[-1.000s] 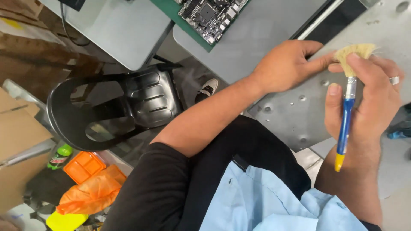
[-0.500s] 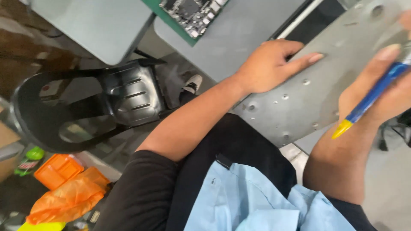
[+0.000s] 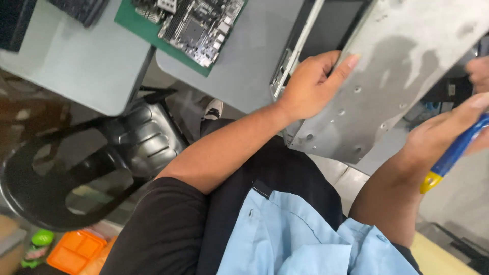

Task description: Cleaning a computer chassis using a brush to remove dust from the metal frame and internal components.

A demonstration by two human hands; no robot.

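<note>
Black plastic chair at 9 o'clock. Green circuit board on grey table, 11 o'clock. Left hand near centre, fingers curled over edge of grey metal panel, gripping it. Right hand at 3 o'clock, closed around blue brush handle, yellow tip down; bristles out of view.

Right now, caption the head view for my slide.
Left hand steadies a grey metal panel; right hand grips a blue-and-yellow brush handle.
</note>
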